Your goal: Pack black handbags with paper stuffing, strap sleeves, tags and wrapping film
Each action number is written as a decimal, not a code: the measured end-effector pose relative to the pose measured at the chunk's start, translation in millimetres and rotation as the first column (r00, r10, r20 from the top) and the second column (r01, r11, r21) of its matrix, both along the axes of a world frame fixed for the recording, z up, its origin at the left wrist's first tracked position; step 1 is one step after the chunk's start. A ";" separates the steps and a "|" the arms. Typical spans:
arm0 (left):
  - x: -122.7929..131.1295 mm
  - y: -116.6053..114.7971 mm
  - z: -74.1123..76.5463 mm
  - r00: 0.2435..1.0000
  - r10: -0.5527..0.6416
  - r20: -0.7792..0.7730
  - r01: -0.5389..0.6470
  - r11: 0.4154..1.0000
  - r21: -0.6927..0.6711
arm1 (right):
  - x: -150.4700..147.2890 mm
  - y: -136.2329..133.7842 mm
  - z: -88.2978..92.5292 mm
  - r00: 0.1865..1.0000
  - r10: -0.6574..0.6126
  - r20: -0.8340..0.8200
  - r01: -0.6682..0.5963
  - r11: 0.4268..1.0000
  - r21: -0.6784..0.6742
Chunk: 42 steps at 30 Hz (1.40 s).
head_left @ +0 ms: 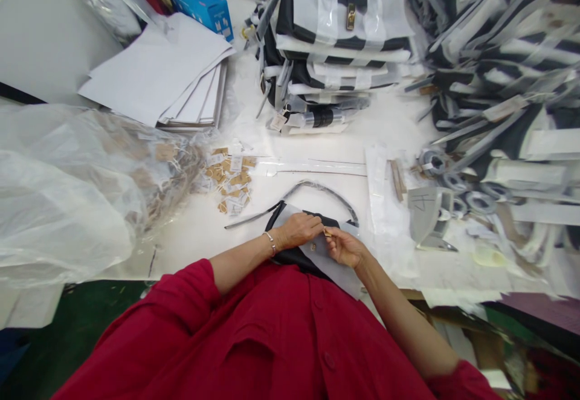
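Observation:
A black handbag (290, 256) with pale grey protective sheet over it lies at the table's front edge, against my body. A small gold metal clasp (327, 233) is pinched between the fingertips of my right hand (345, 248), just above the bag. My left hand (299, 231) rests across the bag, fingers curled, their tips beside the clasp; whatever they grip is hidden. Below the hands, a small gold stud (313, 246) shows on the grey sheet. The bag's wrapped strap (317, 185) loops out behind it onto the table.
Wrapped handbags (344, 43) are stacked at the back, with a larger heap (507, 67) to the right. Paper tags (230, 179) lie left of the bag, near a clear plastic bag (67, 194). Tape rolls (480, 202) and a grey stand (428, 212) sit right. White sheets (158, 64) lie back left.

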<state>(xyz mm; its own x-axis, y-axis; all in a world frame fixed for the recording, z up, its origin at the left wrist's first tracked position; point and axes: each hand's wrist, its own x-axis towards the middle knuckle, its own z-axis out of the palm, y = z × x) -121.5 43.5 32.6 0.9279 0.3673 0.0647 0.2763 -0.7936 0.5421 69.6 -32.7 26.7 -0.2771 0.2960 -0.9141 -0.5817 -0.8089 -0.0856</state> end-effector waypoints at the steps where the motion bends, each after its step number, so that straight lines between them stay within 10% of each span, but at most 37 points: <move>1: 1.6 2.7 1.2 1.000 -0.017 0.003 0.017 1.000 0.019 | 0.4 1.2 0.5 1.000 -0.018 -0.020 0.018 1.000 -0.002; 18: 18.4 11.9 -17.4 0.984 0.174 -0.042 -0.178 0.977 -0.116 | 4.9 11.3 1.0 1.000 0.003 -0.004 -0.002 0.999 0.050; 23: 16.8 11.4 -23.7 0.979 0.203 -0.029 -0.205 0.976 -0.073 | -2.9 11.7 12.3 0.971 0.104 0.215 -0.141 0.976 0.166; 29: 16.7 13.5 -22.3 0.985 0.163 -0.059 -0.164 0.986 -0.014 | -10.9 17.9 30.4 0.534 0.091 0.840 -0.534 0.807 0.252; 33: 17.3 13.5 -23.1 0.990 0.109 -0.087 -0.109 0.994 0.004 | -13.1 28.9 28.7 0.322 0.221 0.920 -0.749 0.654 0.105; 42: 15.3 2.9 -7.0 0.987 0.139 -0.082 -0.140 0.990 -0.005 | -23.8 23.8 28.8 0.033 0.177 0.984 -0.797 0.598 -0.081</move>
<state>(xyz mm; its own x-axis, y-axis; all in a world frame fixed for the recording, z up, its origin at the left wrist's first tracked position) -106.3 46.3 25.6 0.8696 0.4936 -0.0135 0.4273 -0.7385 0.5215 45.8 -9.0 55.5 0.3063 0.8426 -0.4430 0.6775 -0.5199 -0.5204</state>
